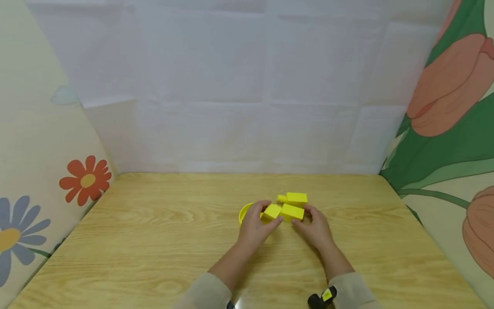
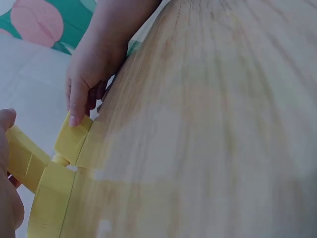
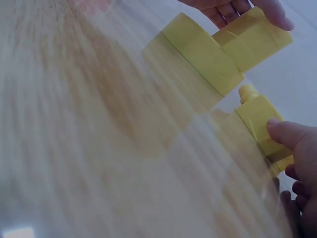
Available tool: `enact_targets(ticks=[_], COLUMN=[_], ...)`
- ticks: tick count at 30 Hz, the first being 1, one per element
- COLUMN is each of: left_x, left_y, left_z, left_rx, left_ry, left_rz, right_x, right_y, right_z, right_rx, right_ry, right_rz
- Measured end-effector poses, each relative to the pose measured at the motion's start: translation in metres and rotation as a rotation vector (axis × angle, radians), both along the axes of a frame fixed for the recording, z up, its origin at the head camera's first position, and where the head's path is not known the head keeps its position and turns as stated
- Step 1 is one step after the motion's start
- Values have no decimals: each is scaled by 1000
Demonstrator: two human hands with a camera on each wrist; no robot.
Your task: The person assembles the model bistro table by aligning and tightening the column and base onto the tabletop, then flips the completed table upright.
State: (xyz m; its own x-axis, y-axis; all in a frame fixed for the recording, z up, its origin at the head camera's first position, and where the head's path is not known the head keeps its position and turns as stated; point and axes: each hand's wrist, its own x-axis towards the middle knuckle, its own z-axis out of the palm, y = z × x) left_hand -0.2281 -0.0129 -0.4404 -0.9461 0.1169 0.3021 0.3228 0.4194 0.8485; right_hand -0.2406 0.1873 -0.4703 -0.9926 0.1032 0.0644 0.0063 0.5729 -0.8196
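My left hand pinches a yellow box-shaped block between thumb and fingers. In the right wrist view this block sits tilted over a round-edged yellow piece, overlapping it there. My right hand grips a second yellow block by its right end. A short round knob juts from that block toward the round-edged piece. Behind the two held blocks, a third yellow block with a similar knob lies on its side. My left fingers hide part of the round-edged piece.
The wood-grain table stretches out on both sides of the hands. A creased white sheet hangs along its back edge. Flower-painted panels stand at the sides. A black wrist device is by my right cuff.
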Motion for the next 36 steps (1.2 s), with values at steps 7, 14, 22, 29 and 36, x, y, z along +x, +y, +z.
enact_targets(ticks=[7,14,22,29,36], left_x=[3,8,12,13,14], left_y=[-20,-43,-58,-62,-53], left_z=[0,-4,-4,-5,-10], left_rx=[45,87,149,126,64], left_ry=[-65,-36,-84,-95,18], left_rz=[-96,-142,-88,-7,79], right_x=[1,3,5,10,12], right_y=[-3,-4,-8,-16,-22], right_z=[1,3,8,16,20], right_rx=[39,-27,-207,-376,-443], right_ry=[44,-16,-15,12,51], right_rz=[-7,-20,2,-5,-17])
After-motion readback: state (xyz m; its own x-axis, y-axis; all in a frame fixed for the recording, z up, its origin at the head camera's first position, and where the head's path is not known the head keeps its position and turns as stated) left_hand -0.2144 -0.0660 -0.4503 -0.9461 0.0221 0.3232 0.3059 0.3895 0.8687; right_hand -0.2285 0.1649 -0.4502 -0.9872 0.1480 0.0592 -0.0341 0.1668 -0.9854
